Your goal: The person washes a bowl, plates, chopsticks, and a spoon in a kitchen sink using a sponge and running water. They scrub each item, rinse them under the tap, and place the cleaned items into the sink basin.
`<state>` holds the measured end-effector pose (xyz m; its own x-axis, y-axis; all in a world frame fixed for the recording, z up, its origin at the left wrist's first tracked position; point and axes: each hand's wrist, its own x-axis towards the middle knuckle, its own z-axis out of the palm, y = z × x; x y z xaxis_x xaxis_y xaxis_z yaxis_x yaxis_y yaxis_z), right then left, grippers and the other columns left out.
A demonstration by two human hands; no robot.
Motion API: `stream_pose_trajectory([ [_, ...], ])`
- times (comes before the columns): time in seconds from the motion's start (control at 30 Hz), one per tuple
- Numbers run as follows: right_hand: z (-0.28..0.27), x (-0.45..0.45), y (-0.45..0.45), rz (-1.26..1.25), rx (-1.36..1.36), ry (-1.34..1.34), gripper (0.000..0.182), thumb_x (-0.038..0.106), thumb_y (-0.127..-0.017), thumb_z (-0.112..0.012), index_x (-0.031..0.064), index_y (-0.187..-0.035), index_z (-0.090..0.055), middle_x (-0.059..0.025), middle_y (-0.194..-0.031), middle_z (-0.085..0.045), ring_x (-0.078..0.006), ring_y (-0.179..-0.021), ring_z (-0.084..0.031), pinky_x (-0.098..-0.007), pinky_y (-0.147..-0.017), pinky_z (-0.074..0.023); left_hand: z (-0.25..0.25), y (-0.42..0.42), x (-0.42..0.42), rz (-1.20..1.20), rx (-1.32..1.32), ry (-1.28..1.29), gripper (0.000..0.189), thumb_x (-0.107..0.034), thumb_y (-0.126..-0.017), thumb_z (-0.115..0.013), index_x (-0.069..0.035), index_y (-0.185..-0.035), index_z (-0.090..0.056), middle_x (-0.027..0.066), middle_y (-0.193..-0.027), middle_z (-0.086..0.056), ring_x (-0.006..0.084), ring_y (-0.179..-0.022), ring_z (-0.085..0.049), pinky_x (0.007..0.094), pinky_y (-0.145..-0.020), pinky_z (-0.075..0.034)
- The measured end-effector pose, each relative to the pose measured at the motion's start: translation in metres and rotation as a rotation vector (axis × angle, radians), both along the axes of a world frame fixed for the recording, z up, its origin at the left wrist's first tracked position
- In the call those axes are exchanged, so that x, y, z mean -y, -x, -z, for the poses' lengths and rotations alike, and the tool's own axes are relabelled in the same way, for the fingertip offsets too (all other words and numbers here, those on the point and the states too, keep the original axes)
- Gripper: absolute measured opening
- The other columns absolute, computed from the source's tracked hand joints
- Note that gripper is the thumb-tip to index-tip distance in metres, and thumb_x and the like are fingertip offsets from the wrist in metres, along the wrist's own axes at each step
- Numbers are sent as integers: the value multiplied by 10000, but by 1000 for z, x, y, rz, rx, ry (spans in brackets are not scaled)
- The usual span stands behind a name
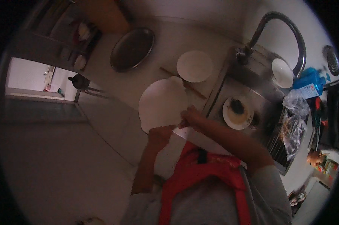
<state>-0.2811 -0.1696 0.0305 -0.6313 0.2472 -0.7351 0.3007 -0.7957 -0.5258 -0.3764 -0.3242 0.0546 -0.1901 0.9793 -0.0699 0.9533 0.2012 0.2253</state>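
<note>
A white round dish with two lug handles [163, 102] lies on the counter before me. My left hand [161, 135] is at its near edge, fingers bent towards the right. Close beside it, my right hand [190, 117] has curled fingers by the dish's right edge. The fingertips nearly meet above a bright pale edge; what they grip, if anything, is hidden or too dark to tell. Beyond the dish are a white plate [194, 66] and a pair of what look like wooden chopsticks [196, 91], partly hidden by the dish.
An oval dark tray [133, 49] lies at the back left. On the right, the steel sink [228, 84] holds a soiled white plate [233, 119] with a dark scrubber under a curved faucet [296, 33]. Past it are a white bowl [281, 73], a blue bottle [310, 84] and a clear plastic bag [294, 132].
</note>
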Motion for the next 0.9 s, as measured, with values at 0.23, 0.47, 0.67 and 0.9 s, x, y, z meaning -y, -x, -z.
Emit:
stream_pose_trajectory([
  [0.23, 81, -23, 44, -739, -312, -1495, 539, 340, -563, -712, 49, -965, -500, -151, -870, -531, -319, -764, -525, -456, -844, -309, 33, 39, -16, -73, -72, -22, 202, -134, -754, -502, -150, -940, -582, 56, -775, -595, 223, -659, -578, 357, -570, -453],
  [0.47, 66, -28, 12, -340, -379, -689, 428, 268, -727, -611, 45, -1066, -477, -108, -933, -554, -231, -881, -524, -345, -827, -387, 44, 51, -31, -98, -92, -20, 254, -110, -710, -573, -123, -963, -580, 56, -866, -606, 229, -742, -581, 337, -653, -457],
  [0.67, 99, -66, -133, -288, -276, -803, 361, 221, -781, -532, 35, -1086, -478, -105, -1018, -539, -254, -935, -519, -337, -821, -411, 19, 39, -50, 68, -168, -205, 275, -113, -743, -560, -81, -1017, -543, 91, -1015, -561, 270, -927, -524, 363, -798, -411],
  [0.9, 217, -102, -193, -192, 582, -1568, 438, 73, -741, -446, 83, -1177, -405, -172, -1249, -348, -319, -1116, -377, -399, -902, -345, 24, -59, -96, 110, 487, -240, 247, -30, -759, -502, -65, -1002, -534, 90, -1080, -520, 266, -976, -492, 357, -851, -384],
])
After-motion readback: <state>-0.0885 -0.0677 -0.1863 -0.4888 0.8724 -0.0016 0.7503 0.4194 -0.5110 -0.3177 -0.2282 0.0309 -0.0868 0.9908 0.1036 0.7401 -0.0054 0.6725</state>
